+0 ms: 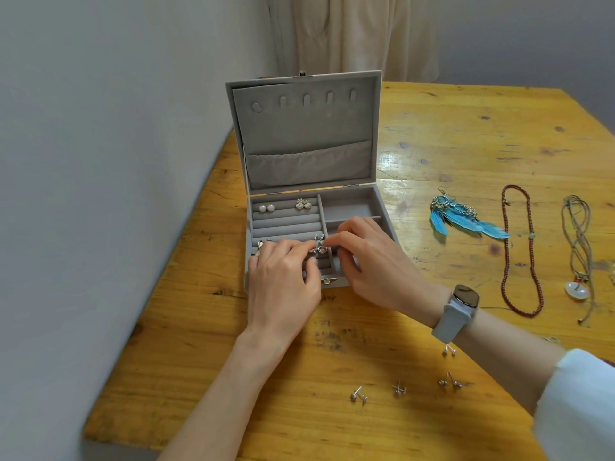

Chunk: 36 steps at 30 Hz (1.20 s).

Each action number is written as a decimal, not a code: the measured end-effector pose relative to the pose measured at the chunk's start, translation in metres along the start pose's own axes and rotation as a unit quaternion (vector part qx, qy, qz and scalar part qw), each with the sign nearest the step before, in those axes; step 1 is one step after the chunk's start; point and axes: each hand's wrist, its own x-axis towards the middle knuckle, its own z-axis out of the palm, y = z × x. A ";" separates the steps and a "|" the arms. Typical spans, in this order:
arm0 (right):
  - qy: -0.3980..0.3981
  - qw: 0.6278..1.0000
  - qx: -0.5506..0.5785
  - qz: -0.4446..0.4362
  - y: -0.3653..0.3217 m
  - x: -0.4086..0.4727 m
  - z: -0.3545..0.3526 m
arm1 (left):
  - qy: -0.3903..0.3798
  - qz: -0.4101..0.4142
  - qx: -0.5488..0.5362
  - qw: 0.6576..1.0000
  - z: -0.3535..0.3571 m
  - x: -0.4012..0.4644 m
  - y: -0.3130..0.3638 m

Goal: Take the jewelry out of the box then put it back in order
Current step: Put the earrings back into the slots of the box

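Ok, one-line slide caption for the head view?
Both hands pinch a silver earring over the open grey jewelry box.

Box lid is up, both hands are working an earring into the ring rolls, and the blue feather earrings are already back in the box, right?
Not quite. The head view shows the blue feather earrings lying on the table, to the right of the box. The lid is up, and both the left hand and right hand pinch an earring over the ring rolls.
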 end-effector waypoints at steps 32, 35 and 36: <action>-0.037 0.994 -0.103 -0.029 0.006 0.013 0.000 | 0.036 0.035 0.065 0.997 0.005 -0.002 -0.006; -0.035 0.995 -0.091 -0.037 0.006 0.012 0.000 | 0.044 0.033 0.051 0.997 0.004 -0.002 -0.005; -0.038 0.995 -0.087 -0.038 0.006 0.011 0.000 | 0.047 0.031 0.046 0.997 0.004 -0.002 -0.005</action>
